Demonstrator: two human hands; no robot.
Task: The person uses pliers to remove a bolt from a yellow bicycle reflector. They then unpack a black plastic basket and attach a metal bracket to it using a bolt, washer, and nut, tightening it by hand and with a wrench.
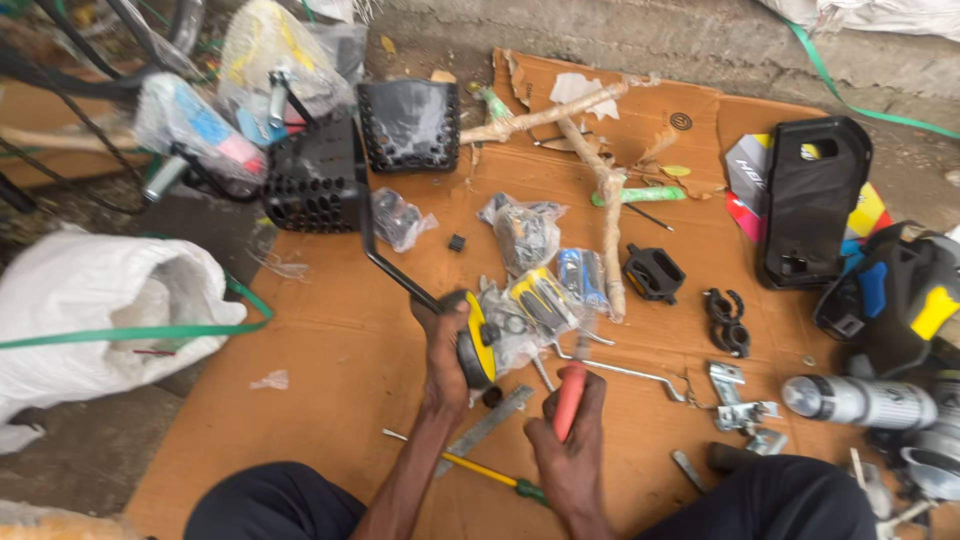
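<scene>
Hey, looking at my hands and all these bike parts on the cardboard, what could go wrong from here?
The left hand holds the small black and yellow wheel just beside the red-handled tool in the right hand; a slip might jab the left fingers. The wheel's black arm reaches toward the black basket, so turning it may knock that. Loose small parts like the black clamp could get scattered or lost.

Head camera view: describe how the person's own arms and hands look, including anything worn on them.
Both forearms are bare, with no sleeves in view. The left hand and the right hand wear no gloves, and no rings, watch or bracelet show. The arms come up from the lower edge, between knees in dark trousers.
</scene>
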